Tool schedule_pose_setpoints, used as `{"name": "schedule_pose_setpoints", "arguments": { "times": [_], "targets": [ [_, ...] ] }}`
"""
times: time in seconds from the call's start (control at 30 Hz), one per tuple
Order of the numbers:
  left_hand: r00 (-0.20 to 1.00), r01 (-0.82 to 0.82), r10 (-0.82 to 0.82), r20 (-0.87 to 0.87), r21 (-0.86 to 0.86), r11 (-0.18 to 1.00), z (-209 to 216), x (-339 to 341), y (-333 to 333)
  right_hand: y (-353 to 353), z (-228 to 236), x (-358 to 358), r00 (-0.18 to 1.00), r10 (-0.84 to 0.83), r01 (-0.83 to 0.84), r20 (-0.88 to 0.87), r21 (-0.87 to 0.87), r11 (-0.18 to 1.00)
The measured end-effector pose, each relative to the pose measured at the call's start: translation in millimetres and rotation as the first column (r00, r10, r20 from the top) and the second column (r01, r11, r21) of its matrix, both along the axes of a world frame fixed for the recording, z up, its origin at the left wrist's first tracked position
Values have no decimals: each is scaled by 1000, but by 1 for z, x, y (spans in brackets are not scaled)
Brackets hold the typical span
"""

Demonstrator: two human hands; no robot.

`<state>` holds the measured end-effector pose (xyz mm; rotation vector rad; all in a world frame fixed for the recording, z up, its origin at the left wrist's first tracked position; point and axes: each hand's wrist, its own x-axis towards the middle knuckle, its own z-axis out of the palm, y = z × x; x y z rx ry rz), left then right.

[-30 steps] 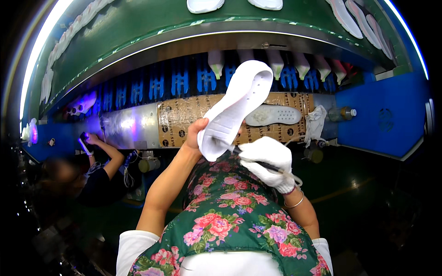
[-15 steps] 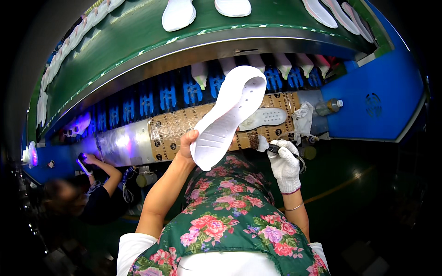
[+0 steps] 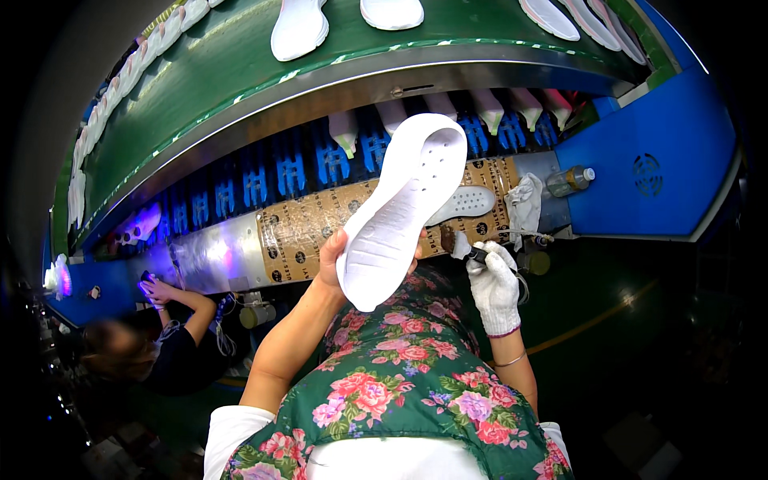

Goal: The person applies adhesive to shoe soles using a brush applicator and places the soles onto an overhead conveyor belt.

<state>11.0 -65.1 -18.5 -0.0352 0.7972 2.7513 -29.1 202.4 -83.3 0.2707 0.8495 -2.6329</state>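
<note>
A white shoe sole [image 3: 390, 232], hollow side up with small holes in its far end, is gripped by my bare left hand [image 3: 334, 258]. The thumb shows on its left edge and fingertips on its right. In a white knitted glove, my right hand [image 3: 494, 282] is closed round the dark handle of a brush [image 3: 458, 244]. The brush's brown bristles lie just right of the sole, apart from it. Behind the held sole, a second, greyish-white sole [image 3: 470, 202] with small holes rests on the cardboard-covered ledge [image 3: 308, 228], partly hidden.
A green conveyor belt [image 3: 216, 72] carrying several white soles curves across the back. Below it hang several shoe lasts [image 3: 488, 108] near blue brackets. A white cloth [image 3: 525, 204] and a bottle [image 3: 570, 182] stand at the ledge's right end. At left, a co-worker [image 3: 172, 328] works under purple light.
The held sole has shifted slightly toward me and turned a little more upright. The brush has moved slightly to the right. At left, the co-worker's hands have shifted.
</note>
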Motion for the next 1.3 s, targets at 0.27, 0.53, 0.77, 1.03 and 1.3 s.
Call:
{"name": "schedule_pose_setpoints", "arguments": {
  "times": [0.27, 0.53, 0.77, 1.03, 1.3],
  "targets": [
    [996, 83, -84, 0, -125, 989, 4, 18, 21, -7, 36, -25, 985, -77, 135, -156, 406, 904],
    [940, 329, -326, 98, -22, 944, -3, 39, 49, -38, 70, -61, 901, -27, 229, -432, 423, 877],
    [950, 310, -300, 86, -368, 876, 4, 35, 34, -42, 88, -48, 891, 142, 162, -431, 595, 787],
    [997, 74, -51, 56, -591, 803, 48, 1, 48, -53, 102, -35, 923, 154, 125, -352, 654, 746],
    [991, 44, 40, 129, -588, 807, 52, 2, 54, -62, 104, -31, 939, 86, 142, -333, 601, 786]
  ]
}}
